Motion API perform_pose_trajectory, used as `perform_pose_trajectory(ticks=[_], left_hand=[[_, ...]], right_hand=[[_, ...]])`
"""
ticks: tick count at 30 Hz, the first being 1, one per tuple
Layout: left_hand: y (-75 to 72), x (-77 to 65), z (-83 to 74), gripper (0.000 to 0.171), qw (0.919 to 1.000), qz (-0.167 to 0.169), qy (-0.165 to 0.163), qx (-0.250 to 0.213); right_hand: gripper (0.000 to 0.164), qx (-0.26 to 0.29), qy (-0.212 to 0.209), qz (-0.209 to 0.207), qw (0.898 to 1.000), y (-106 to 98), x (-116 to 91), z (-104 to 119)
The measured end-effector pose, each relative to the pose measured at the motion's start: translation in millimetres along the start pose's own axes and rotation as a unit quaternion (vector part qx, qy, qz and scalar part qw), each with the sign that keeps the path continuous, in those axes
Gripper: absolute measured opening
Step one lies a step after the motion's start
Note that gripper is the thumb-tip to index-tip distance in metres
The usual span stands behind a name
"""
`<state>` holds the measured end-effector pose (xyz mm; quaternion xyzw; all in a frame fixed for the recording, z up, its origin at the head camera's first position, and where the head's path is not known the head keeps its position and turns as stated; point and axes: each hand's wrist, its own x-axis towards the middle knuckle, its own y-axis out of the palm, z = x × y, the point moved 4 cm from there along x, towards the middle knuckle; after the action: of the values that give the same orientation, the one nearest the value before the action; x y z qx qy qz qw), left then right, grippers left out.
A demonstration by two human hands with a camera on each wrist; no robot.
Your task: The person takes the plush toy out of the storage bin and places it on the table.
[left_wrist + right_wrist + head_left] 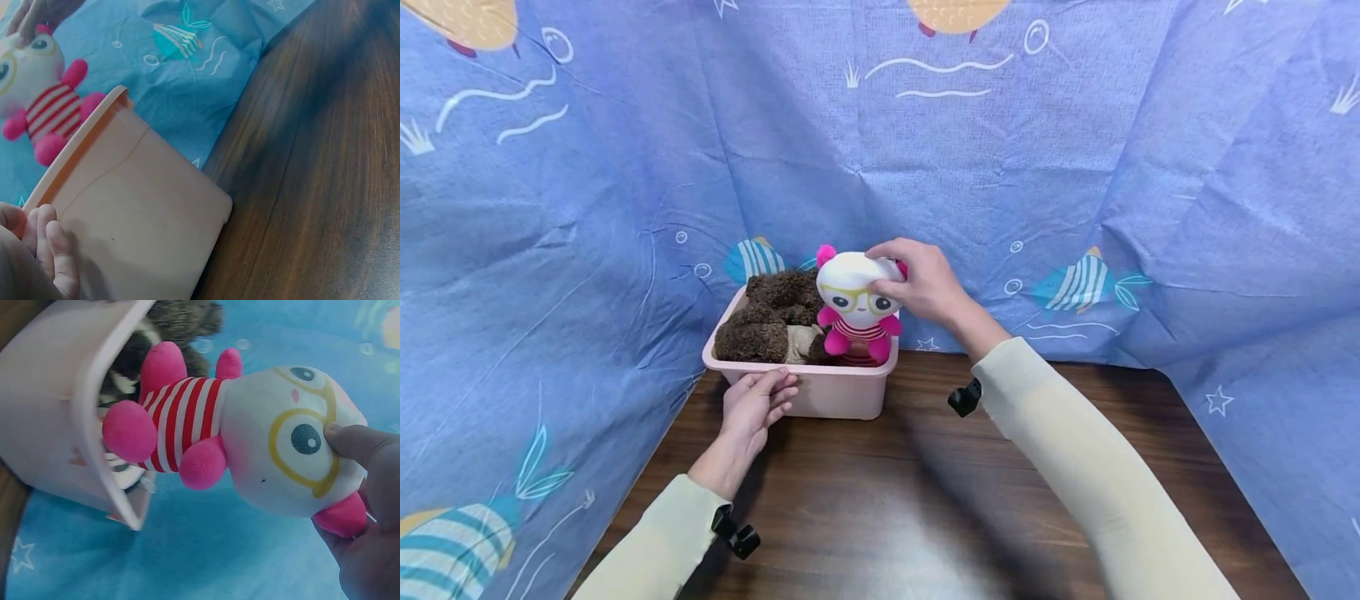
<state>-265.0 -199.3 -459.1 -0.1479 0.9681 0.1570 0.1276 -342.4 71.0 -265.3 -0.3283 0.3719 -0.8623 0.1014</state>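
Observation:
A plush panda [853, 304] with a white head, yellow glasses, pink limbs and a red-striped body is in my right hand [921, 279]. The thumb presses on its face beside one eye in the right wrist view, and the fingers go behind the head. Its legs hang at the opening of a pale pink bin [842, 393], over the right end. My left hand [756, 406] grips the bin's front rim, thumb at the rim and fingers against the outer wall. Inside the bin lies a brown curly plush toy [752, 333] with a beige knitted patch; its full shape is hidden.
The bin stands on a dark wood table [850, 500] near its back left corner. A blue fish-print cloth [925, 167] hangs close behind it and along both sides. Small black devices [964, 398] are strapped at both wrists.

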Motion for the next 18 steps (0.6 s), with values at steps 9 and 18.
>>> perform_pose_trajectory(ticks=[9, 18], left_hand=[[1.2, 2.0, 1.2, 0.021, 1.0, 0.006, 0.0, -0.003], [-0.8, 3.9, 0.7, 0.02, 1.0, 0.006, -0.003, 0.003]], right_hand=[[0.039, 0.013, -0.001, -0.062, 0.998, -49.2, -8.0, 0.8], [0.037, -0.043, 0.059, -0.051, 0.996, -81.4, -27.0, -38.4]])
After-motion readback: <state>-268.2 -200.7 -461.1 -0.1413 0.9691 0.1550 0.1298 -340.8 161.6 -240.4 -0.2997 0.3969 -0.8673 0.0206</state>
